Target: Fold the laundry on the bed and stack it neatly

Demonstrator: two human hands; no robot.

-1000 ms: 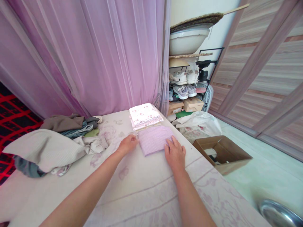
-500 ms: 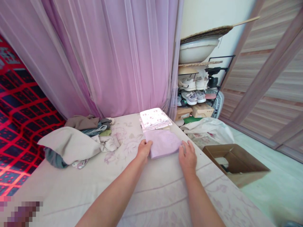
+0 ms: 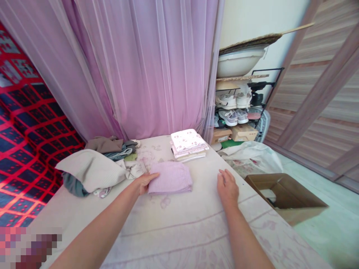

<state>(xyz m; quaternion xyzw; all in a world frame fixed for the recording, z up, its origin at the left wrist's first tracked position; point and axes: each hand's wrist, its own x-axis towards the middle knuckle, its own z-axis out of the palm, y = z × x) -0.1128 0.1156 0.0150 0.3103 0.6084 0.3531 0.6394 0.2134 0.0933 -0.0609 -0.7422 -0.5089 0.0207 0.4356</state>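
Left hand (image 3: 146,181) grips a folded lilac cloth (image 3: 171,181) on the bed (image 3: 179,228); right hand (image 3: 227,186) rests flat and empty beside it.

- You have a folded stack of printed white cloth (image 3: 188,144) lying at the far edge of the pale floral sheet (image 3: 182,231).
- To your left sits a loose heap of beige and grey clothes (image 3: 95,168).
- A sheer pink curtain (image 3: 140,67) hangs behind.
- On your right stand a shoe rack (image 3: 241,108), a white plastic bag (image 3: 252,155) and an open cardboard box (image 3: 286,196).
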